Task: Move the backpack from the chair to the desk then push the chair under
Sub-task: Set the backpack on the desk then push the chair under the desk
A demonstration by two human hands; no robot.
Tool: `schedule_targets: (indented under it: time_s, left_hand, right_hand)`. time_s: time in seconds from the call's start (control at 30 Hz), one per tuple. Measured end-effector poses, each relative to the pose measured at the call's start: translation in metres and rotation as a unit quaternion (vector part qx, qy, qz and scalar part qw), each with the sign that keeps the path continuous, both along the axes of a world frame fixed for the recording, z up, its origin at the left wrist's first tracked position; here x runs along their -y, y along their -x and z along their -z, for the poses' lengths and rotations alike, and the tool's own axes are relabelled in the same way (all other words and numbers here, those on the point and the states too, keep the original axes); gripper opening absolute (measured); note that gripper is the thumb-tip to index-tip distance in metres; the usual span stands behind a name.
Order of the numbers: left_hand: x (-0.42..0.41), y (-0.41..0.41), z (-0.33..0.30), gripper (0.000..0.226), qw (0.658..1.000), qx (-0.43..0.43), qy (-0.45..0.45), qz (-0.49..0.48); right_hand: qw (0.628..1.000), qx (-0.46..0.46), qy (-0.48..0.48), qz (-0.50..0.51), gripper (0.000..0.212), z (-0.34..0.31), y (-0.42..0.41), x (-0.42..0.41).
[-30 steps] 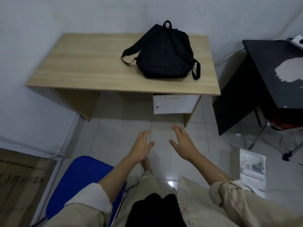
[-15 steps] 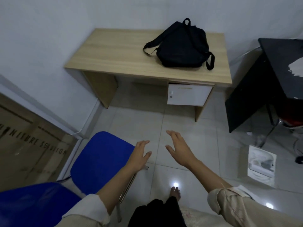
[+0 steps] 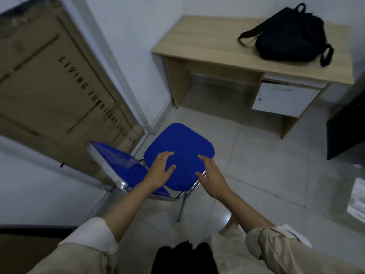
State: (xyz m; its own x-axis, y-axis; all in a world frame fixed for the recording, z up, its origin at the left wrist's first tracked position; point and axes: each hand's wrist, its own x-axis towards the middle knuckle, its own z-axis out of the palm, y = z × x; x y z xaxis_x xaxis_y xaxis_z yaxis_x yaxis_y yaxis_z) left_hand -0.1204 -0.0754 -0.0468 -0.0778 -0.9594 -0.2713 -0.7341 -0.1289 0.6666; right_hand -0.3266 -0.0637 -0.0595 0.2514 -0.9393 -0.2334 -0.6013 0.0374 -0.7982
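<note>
both hands open over chair, backpack on desk

Rolled beige sleeves, white-lined cuffs

**A small, sparse home office room**

A light wooden counter with a white drawer stands against bare white walls, on a pale tiled floor. A blue chair with chrome legs stands nearby. A flat furniture carton leans against the wall, and a black backpack lies on the counter.
</note>
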Motion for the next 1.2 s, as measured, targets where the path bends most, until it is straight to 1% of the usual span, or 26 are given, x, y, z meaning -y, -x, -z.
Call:
schedule_targets:
  time_s: [0.07, 0.23, 0.3, 0.4, 0.53, 0.73, 0.83, 0.97, 1.07, 1.13, 1.2]
  left_hand:
    - [-0.025, -0.036, -0.008, 0.047, 1.0, 0.011, 0.025, -0.015]
    - [-0.06, -0.096, -0.021, 0.04, 0.995, 0.044, 0.083, -0.043]
    - [-0.062, -0.113, -0.021, 0.038, 0.991, 0.074, 0.101, -0.036]
    - [-0.057, -0.143, -0.018, 0.033, 0.982, 0.147, 0.117, -0.026]
    - [-0.045, -0.177, -0.013, 0.033, 0.977, 0.18, 0.108, -0.031]
    - [-0.023, -0.219, -0.01, 0.032, 0.964, 0.224, 0.138, 0.045]
    - [-0.014, -0.239, -0.004, 0.041, 0.951, 0.246, 0.162, 0.096]
    - [-0.007, -0.247, 0.006, 0.047, 0.937, 0.257, 0.181, 0.154]
    - [0.01, -0.261, 0.016, 0.048, 0.92, 0.256, 0.209, 0.212]
    - [0.022, -0.267, 0.016, 0.046, 0.908, 0.252, 0.218, 0.253]
    - [0.04, -0.274, 0.011, 0.04, 0.895, 0.24, 0.204, 0.314]
  right_hand:
    - [1.0, 0.006, 0.002, -0.031, 0.06, -0.002, -0.037, -0.025]
    - [0.997, 0.013, 0.016, -0.074, 0.063, -0.011, -0.1, -0.052]
    - [0.996, 0.013, 0.025, -0.089, 0.063, -0.014, -0.118, -0.054]
    - [0.993, 0.008, 0.038, -0.111, 0.063, -0.016, -0.144, -0.051]
    - [0.99, 0.021, 0.025, -0.138, 0.065, -0.014, -0.18, -0.036]
    - [0.983, 0.026, 0.002, -0.182, 0.07, -0.008, -0.246, -0.01]
    - [0.983, 0.013, 0.0, -0.183, 0.07, 0.0, -0.275, 0.0]
    - [0.99, -0.023, 0.014, -0.138, 0.061, 0.013, -0.29, 0.005]
    - [0.995, -0.056, 0.042, -0.073, 0.055, 0.021, -0.301, 0.006]
    - [0.991, -0.095, 0.073, -0.052, 0.053, 0.022, -0.302, 0.007]
    - [0.988, -0.129, 0.082, -0.029, 0.052, 0.021, -0.303, 0.005]
